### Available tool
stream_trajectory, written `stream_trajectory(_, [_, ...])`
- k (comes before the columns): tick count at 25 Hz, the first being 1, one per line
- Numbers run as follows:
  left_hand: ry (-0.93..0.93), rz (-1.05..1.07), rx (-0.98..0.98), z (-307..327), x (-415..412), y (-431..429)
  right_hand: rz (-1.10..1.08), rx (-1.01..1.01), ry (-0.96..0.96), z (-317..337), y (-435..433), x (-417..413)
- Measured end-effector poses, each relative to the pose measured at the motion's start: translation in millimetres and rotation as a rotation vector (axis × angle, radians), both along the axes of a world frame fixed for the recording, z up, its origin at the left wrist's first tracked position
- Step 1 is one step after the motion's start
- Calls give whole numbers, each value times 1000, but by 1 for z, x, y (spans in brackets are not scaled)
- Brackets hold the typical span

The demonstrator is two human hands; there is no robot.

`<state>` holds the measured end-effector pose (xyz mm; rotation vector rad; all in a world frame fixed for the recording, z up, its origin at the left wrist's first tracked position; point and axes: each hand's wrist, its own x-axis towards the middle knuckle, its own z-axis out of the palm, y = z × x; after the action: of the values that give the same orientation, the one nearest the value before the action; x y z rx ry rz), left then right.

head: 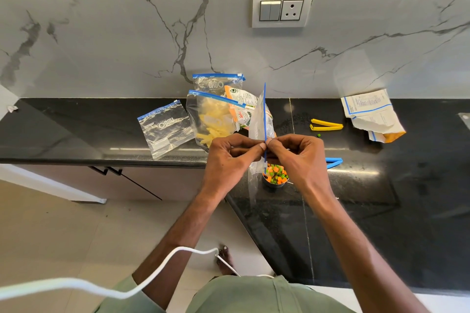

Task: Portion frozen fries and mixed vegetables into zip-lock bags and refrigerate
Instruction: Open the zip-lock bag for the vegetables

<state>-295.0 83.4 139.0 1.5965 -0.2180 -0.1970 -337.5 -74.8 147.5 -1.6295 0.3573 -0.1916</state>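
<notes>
Both hands meet over the front edge of the tabletop point(101, 134), holding one zip-lock bag point(256, 119) upright and edge-on, its blue zip strip running vertically between them. The left hand point(229, 157) and the right hand point(300, 157) each pinch one lip of the bag's mouth. The left fingers point(260, 146) and the right fingers point(273, 143) are curled and pressed tip to tip around the strip, probably to pull the seal apart. The bag looks empty and hangs directly above a small steel bowl point(273, 185) of mixed vegetables point(277, 176), likely so the peas and carrots can be tipped straight in once it is open.

Four zip-lock bags show in all:
- The held one.
- A flat empty bag point(165, 132) lying left of the hands, near the front edge.
- A fries bag point(211, 119), filled and propped toward the back edge.
- A rear bag point(216, 82) leaning on the wall behind it; I cannot tell what it holds.

Two packets are out. The vegetable packet point(239, 104) leans among the filled bags, and a fries packet point(371, 117) lies opened toward the right end of the back edge. There are two sealing clips, a yellow clip point(326, 125) and a blue clip point(333, 161), both off their packets and lying to the right of the hands. One loose pea point(318, 135) sits just below the yellow clip.

The fries portion looks done, and the vegetable portion is not yet bagged.
</notes>
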Motion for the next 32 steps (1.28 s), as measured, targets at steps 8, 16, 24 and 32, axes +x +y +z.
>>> stream_trajectory(8, [-42, -13, 17, 7, 3, 2, 17, -43, -20, 5, 1, -2])
stream_trajectory(16, [-51, -11, 65, 10, 4, 2, 16, -72, -29, 6, 2, -2])
stream_trajectory(24, [-306, -204, 224, 11, -3, 3, -100, 130, -67, 9, 4, 1])
stream_trajectory(32, [-509, -88, 278, 13, 4, 12, 150, -641, -479, 17, -12, 3])
